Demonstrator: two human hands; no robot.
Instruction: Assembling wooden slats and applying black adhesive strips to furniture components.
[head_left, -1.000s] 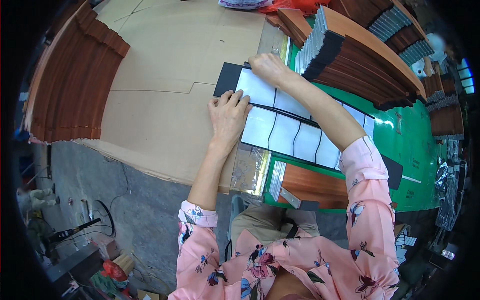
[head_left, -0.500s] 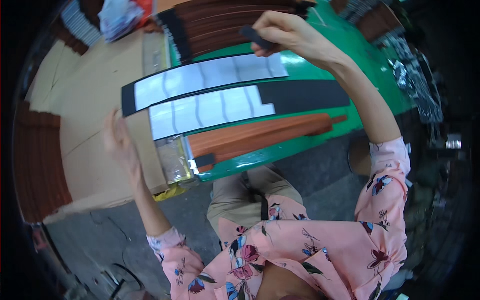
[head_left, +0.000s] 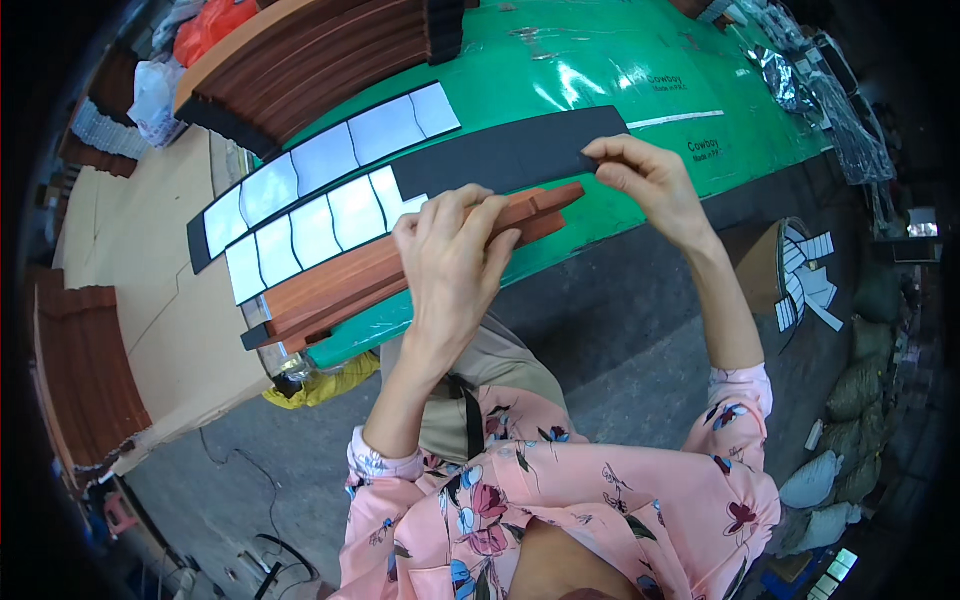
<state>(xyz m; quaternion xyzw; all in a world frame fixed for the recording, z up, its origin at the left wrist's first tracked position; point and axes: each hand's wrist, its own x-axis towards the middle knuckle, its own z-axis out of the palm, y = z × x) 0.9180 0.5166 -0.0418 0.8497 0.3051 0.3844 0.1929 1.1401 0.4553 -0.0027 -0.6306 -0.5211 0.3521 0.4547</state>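
A black strip point(head_left: 510, 148) lies on the green sheet, its left part covered by white pieces point(head_left: 312, 232) in a row. My right hand point(head_left: 655, 188) pinches the strip's near right corner between thumb and fingertips. Above the strip's near edge, beside the last white piece, hovers my left hand point(head_left: 450, 255), fingers loosely bent and thumb apart; its fingertips are partly hidden. Under that hand run stacked reddish-brown slats point(head_left: 345, 290) with a black piece at the left end. A second black strip with white pieces point(head_left: 355, 145) lies just beyond.
Stacked brown slats point(head_left: 330, 70) with black ends stand at the far side. Cardboard point(head_left: 165, 250) covers the left, with another brown stack point(head_left: 90, 360) at its edge. A bin point(head_left: 765, 265) of white scraps is at the right; a yellow bag point(head_left: 325, 388) hangs below the table.
My left hand has come from over the cardboard to above the slats. My right hand has lowered to the strip's right end; the small dark piece it held no longer shows. The view has shifted.
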